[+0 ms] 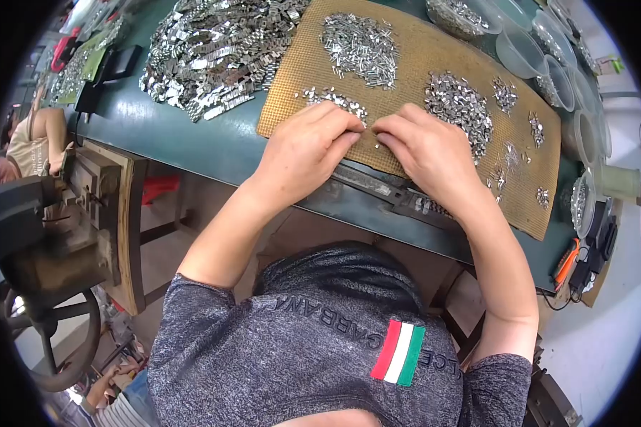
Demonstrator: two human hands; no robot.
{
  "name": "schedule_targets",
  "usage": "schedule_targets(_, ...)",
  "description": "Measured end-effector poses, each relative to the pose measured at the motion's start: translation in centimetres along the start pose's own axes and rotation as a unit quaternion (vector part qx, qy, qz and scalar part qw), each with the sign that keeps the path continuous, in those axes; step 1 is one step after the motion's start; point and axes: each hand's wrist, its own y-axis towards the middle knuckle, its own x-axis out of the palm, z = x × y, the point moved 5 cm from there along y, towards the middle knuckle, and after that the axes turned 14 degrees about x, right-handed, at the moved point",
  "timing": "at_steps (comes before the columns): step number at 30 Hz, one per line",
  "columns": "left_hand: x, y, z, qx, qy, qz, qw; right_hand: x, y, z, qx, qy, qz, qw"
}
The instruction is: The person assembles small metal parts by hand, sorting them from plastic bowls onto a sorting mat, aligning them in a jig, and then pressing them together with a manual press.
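Note:
Both my hands are over the near edge of a tan textured mat (pixel 413 50) on the green table, fingertips close together. My left hand (pixel 310 139) is closed in a pinch beside a small pile of shiny metal pieces (pixel 345 102). My right hand (pixel 431 146) is pinched too, just left of a larger pile of small metal pieces (pixel 459 107). Whatever the fingertips hold is too small to make out. Under the hands, along the table edge, lies a dark metal bar (pixel 367 183). Farther back on the mat is a heap of thin metal pieces (pixel 361 50).
A big heap of linked metal strips (pixel 217 53) covers the table's back left. Clear plastic bowls (pixel 523 51) line the far right. Orange-handled pliers (pixel 567 263) lie at the right edge. At left stands a machine with a handwheel (pixel 57 334); other people (pixel 39 139) sit beyond it.

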Motion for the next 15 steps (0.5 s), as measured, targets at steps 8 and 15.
schedule_targets(8,0.5,0.1,0.6,0.046,0.011,-0.034,0.998,0.7,0.7,-0.4,-0.025,-0.033,-0.036,0.998)
schedule_targets(15,1.3,0.5,1.2,0.063,0.035,-0.066,0.995,-2.5,-2.8,0.9,0.052,0.022,0.007,0.998)
